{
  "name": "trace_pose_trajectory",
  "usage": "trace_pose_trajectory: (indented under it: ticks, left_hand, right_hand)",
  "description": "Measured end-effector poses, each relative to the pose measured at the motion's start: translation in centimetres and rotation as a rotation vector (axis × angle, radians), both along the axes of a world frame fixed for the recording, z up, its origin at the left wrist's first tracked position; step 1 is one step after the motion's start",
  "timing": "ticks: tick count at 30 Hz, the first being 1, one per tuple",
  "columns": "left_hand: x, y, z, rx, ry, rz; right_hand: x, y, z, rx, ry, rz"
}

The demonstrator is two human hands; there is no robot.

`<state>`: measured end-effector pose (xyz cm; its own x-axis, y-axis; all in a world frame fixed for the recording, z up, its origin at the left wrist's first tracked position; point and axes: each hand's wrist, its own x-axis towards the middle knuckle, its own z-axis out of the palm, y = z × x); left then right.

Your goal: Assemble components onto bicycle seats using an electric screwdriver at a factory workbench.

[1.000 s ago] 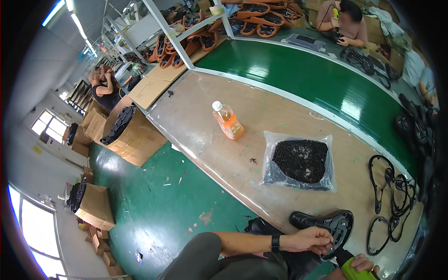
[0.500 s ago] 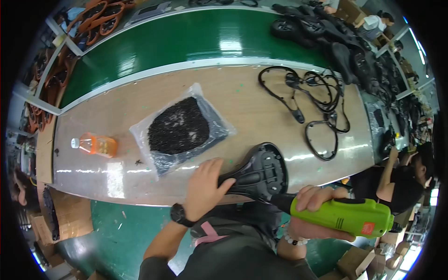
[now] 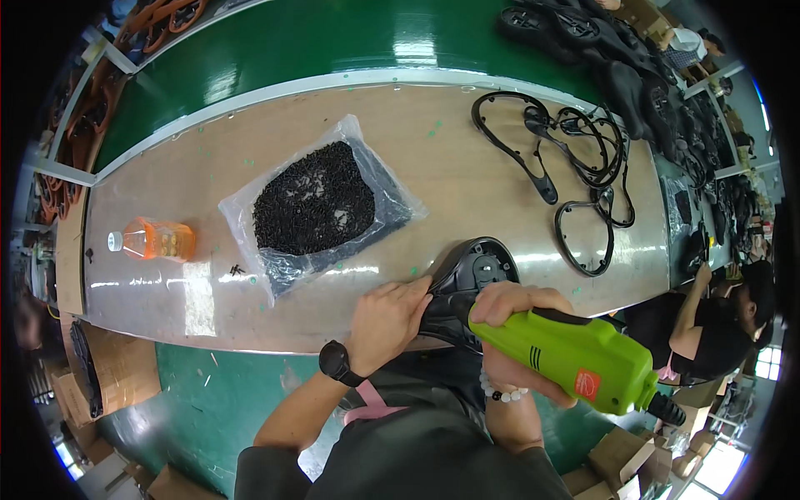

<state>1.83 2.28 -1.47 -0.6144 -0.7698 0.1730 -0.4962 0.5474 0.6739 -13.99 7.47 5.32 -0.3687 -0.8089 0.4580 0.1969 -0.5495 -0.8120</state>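
Observation:
My right hand [image 3: 521, 333] is wrapped round a lime-green power screwdriver [image 3: 575, 358]. Its black nose points left and lies over a black, paddle-shaped plastic housing [image 3: 483, 260] at the table's front edge. My left hand [image 3: 390, 321] presses with its fingers against the housing's left side and steadies it. The tool's tip and part of the housing are hidden behind my right hand. Beyond my left hand lies an open clear plastic bag [image 3: 392, 208] full of small black screws [image 3: 312, 200].
An orange drink bottle [image 3: 154, 240] lies on its side at the left, near a few loose screws [image 3: 237, 270]. Black looped frame parts [image 3: 583, 237] lie at the right. A green belt [image 3: 333, 46] runs behind the table, with piled black parts [image 3: 633, 92]. A co-worker [image 3: 667, 333] sits at the right.
The screwdriver has moved left in my right hand, its nose now over the housing. My left hand has shifted slightly right along the housing's side. The view has tilted a little.

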Motion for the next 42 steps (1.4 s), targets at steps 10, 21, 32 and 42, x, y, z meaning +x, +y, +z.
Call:
trace_pose_trajectory:
  ticks: [10, 21, 32, 42]
  left_hand:
    - [-0.3, -0.8, -0.6, 0.013, 0.06, 0.037]
    - [-1.3, 1.5, -3.0, 0.038, 0.104, 0.075]
    - [-0.2, 1.6, -3.3, -0.03, 0.026, 0.127]
    - [-2.2, 1.9, -3.4, -0.137, -0.102, 0.081]
  right_hand:
    - [0.3, -1.6, -0.8, 0.184, 0.151, -0.033]
    - [-1.5, -1.4, -4.3, 0.209, -0.062, 0.14]
    - [0.3, -4.8, -4.5, 0.263, -0.057, 0.093]
    - [-0.2, -4.0, -0.6, 0.193, -0.031, 0.206]
